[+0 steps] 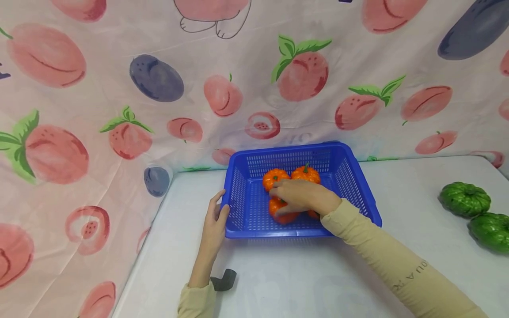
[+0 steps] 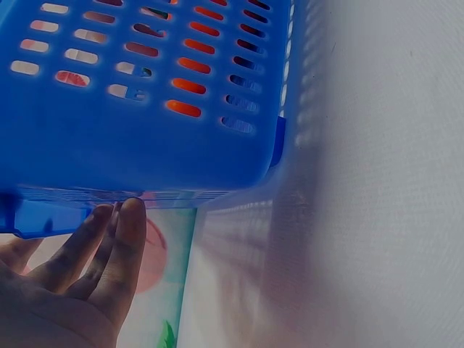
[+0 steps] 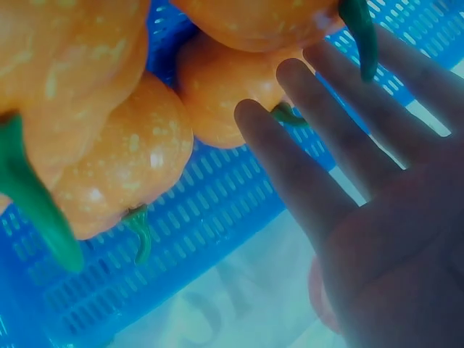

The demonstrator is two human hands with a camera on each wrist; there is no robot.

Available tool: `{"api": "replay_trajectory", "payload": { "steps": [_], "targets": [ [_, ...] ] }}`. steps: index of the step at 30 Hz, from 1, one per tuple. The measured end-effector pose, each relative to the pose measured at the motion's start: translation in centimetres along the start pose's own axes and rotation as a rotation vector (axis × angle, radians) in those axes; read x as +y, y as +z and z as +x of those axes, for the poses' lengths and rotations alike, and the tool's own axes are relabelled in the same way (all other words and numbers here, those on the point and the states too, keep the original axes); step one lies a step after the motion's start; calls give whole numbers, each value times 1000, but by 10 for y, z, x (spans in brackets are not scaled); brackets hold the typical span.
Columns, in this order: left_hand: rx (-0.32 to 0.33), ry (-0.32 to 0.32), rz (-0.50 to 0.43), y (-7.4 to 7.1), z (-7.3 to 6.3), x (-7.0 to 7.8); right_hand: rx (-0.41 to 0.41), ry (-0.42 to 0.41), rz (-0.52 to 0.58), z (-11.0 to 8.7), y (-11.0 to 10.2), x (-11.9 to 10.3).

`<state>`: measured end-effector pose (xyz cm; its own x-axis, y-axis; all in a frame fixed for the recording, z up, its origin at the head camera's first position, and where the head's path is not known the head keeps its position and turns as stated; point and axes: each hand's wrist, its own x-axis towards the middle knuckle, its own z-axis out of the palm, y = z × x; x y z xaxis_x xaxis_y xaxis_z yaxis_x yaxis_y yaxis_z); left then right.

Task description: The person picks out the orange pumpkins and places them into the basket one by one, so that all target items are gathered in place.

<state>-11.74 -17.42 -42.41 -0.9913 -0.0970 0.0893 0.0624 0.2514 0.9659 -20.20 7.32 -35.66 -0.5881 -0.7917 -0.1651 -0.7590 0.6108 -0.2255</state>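
Several small orange pumpkins with green stems lie in a blue plastic basket [image 1: 254, 234]. One pumpkin [image 1: 274, 178] sits at the back left, another [image 1: 306, 173] at the back right, and a third [image 1: 283, 216] nearer the front. My right hand [image 1: 300, 194] is over them, partly covering the front ones. Its fingers [image 3: 290, 159] look straight and spread in the right wrist view, close beside the pumpkins [image 3: 138, 159], gripping none. Outside the basket's left side, my left hand [image 1: 214, 223] touches the wall with extended fingers [image 2: 127, 246].
Two green pumpkins, one [image 1: 465, 198] behind the other [image 1: 493, 232], lie on the white table [image 1: 278, 282] at the far right. A fruit-print cloth [image 1: 246, 57] hangs behind the basket. Beside my left wrist is a dark bent piece [image 1: 224, 280].
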Motion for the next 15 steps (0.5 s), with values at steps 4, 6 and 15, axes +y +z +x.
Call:
{"api": "replay_trajectory", "payload": {
  "steps": [4,6,15],
  "targets": [
    [4,2,-9,-1,0,1,16,-12,-9,-3,-3,0],
    [7,5,-10,-1,1,1,25,-14,-16,-4,-4,-1],
    [24,36,43,-1,0,1,57,-28,-45,-12,-11,-5]
  ]
}}
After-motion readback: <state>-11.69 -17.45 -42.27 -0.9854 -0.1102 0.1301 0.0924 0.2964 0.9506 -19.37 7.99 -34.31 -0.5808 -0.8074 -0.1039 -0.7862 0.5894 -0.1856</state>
